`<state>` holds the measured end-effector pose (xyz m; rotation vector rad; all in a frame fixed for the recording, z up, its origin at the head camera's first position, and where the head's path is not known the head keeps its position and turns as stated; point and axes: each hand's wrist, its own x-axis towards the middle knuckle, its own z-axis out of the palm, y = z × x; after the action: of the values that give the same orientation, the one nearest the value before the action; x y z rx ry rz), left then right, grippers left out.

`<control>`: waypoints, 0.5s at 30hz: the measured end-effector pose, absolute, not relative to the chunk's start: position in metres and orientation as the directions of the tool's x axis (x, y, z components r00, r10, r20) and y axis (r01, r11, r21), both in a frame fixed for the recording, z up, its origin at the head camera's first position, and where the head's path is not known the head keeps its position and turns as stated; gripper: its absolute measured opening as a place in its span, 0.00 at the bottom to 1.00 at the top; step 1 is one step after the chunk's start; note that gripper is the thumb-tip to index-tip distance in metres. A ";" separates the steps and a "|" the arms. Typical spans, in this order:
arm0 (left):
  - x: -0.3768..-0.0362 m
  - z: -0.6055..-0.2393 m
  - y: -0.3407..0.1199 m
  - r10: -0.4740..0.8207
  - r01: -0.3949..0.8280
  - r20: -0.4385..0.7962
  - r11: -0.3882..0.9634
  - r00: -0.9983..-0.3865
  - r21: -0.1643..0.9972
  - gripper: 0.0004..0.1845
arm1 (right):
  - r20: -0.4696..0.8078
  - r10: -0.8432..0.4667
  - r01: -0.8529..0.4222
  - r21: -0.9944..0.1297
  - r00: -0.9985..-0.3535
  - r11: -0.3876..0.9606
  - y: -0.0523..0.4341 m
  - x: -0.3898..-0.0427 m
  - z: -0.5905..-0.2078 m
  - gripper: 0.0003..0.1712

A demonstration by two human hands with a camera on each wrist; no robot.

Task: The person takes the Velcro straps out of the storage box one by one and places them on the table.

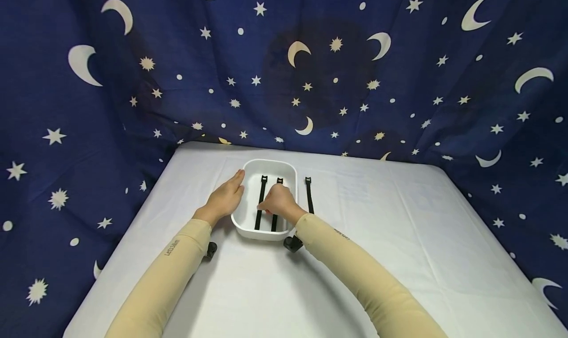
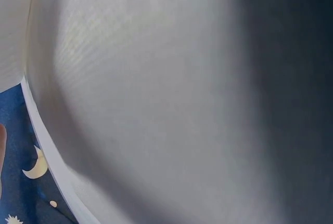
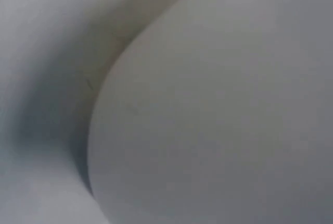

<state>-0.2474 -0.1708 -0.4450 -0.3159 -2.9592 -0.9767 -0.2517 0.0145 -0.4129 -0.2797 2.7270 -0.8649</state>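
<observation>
Near the surface's far edge, the left hand [image 1: 226, 197] lies flat, fingers straight, against the left wall of a white tray [image 1: 248, 227]. Over the tray, the right hand [image 1: 278, 203] curls its fingers onto two black straps [image 1: 260, 200]; a third strap [image 1: 308, 194] lies just right.

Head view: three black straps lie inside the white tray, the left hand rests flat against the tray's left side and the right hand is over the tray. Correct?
Not quite. The head view shows only two black straps inside the white tray; a third strap lies on the table just right of it. The rest holds: the left hand rests flat against the tray's left side and the right hand is over the tray.
</observation>
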 end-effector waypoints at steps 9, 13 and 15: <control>-0.248 -0.447 -0.171 0.192 0.193 0.064 0.787 -0.979 0.586 0.31 | -0.223 -0.207 -0.063 -0.521 -0.953 0.851 0.004 -0.255 -0.429 0.16; -0.248 -0.447 -0.171 0.190 0.195 0.071 0.791 -0.979 0.580 0.31 | -0.223 -0.199 -0.055 -0.524 -0.954 0.850 -0.001 -0.256 -0.429 0.16; -0.249 -0.446 -0.171 0.193 0.200 0.074 0.788 -0.978 0.582 0.31 | -0.223 -0.193 -0.054 -0.512 -0.955 0.857 -0.004 -0.256 -0.429 0.16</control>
<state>-0.2486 -0.1710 -0.4465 -0.3256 -2.9604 -0.9651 -0.2556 -0.0037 -0.4291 -0.1874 2.7651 -0.7513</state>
